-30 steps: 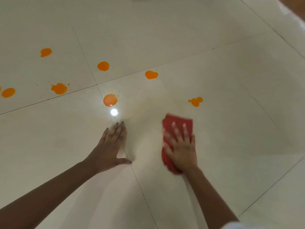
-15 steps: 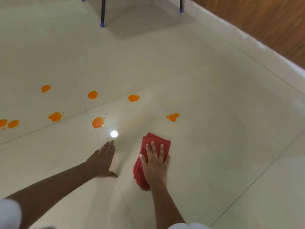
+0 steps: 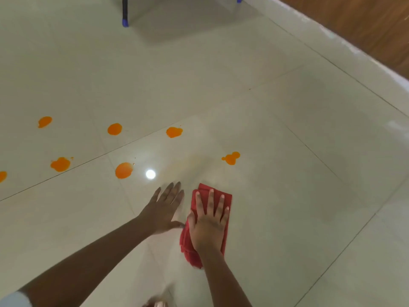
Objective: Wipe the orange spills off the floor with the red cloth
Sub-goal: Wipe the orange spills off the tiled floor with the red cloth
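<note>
A folded red cloth lies on the pale tiled floor under my right hand, which presses it flat with straight, spread fingers. My left hand rests flat on the tile just left of the cloth, thumb near the cloth's edge. Several orange spills dot the floor beyond my hands: the nearest to the cloth is a double blob ahead and to the right, another round one lies ahead and to the left, and one sits farther back.
More orange spots spread toward the left edge. A chair leg with a blue foot stands at the far top. A white skirting and wooden wall run along the right. A lamp glare shines on the tile.
The view has lifted and pulled back, showing the chair legs and wall. My right hand has slid the cloth left, close beside my left hand; both stay flat.
</note>
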Demonstrator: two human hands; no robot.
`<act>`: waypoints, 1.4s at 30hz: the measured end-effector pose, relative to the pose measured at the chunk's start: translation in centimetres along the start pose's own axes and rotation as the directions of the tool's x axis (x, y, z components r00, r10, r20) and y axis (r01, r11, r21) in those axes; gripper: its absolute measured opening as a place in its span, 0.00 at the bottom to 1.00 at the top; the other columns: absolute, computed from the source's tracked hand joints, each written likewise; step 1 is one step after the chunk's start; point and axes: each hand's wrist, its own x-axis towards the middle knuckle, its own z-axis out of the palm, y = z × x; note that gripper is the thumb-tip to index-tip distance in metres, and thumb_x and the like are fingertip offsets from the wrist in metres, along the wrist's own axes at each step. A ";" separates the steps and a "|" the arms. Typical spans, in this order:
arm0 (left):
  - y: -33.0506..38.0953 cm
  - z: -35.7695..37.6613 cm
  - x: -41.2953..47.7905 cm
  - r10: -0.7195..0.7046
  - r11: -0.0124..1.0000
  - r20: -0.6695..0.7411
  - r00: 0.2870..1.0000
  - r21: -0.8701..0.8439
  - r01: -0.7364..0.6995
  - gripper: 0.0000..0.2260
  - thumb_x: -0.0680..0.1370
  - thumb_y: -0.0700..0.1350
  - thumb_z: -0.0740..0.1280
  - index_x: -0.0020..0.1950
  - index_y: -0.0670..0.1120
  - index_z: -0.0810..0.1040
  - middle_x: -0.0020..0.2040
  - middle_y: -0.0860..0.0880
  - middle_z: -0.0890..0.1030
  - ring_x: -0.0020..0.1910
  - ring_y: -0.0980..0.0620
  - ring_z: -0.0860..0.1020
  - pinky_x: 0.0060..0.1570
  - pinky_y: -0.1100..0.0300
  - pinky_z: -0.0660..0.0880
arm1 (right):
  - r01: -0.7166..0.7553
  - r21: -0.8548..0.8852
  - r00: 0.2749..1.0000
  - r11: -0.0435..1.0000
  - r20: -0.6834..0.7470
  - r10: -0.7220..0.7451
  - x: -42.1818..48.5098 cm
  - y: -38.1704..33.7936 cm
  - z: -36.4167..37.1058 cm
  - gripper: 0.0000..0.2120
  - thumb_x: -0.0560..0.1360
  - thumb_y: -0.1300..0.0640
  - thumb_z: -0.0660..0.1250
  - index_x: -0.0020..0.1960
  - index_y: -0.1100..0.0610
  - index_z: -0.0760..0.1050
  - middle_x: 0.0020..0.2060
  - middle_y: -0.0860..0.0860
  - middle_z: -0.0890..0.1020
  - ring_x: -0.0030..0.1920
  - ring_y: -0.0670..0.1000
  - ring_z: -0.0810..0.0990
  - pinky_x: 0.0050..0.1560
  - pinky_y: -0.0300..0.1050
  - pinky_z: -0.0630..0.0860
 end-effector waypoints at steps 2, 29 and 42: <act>-0.5 0.4 1.7 0.024 0.999 -0.042 0.999 -0.045 -0.026 0.49 0.70 0.71 0.56 0.73 0.46 0.31 0.73 0.46 0.27 0.69 0.45 0.24 0.71 0.49 0.31 | -0.100 0.051 0.992 0.994 -0.069 0.104 0.0 2.6 0.1 0.27 0.73 0.44 0.53 0.71 0.47 0.67 0.70 0.61 0.67 0.69 0.68 0.64 0.65 0.68 0.61; -3.1 -1.9 5.9 -0.004 0.955 -0.179 0.984 -0.291 -0.050 0.57 0.58 0.80 0.54 0.70 0.47 0.29 0.73 0.51 0.31 0.73 0.54 0.31 0.72 0.60 0.35 | 0.279 -0.048 0.945 0.959 -0.164 -0.283 12.4 0.7 -1.6 0.26 0.78 0.44 0.50 0.75 0.40 0.51 0.77 0.52 0.53 0.75 0.62 0.47 0.72 0.64 0.46; -2.5 -0.6 3.6 0.053 0.960 -0.130 0.990 -0.266 -0.086 0.56 0.56 0.82 0.42 0.70 0.46 0.29 0.74 0.50 0.29 0.72 0.54 0.28 0.71 0.61 0.32 | 0.290 -0.094 0.939 0.953 -0.165 -0.302 9.7 2.6 -1.2 0.27 0.76 0.45 0.52 0.74 0.40 0.54 0.76 0.52 0.56 0.75 0.63 0.50 0.72 0.65 0.49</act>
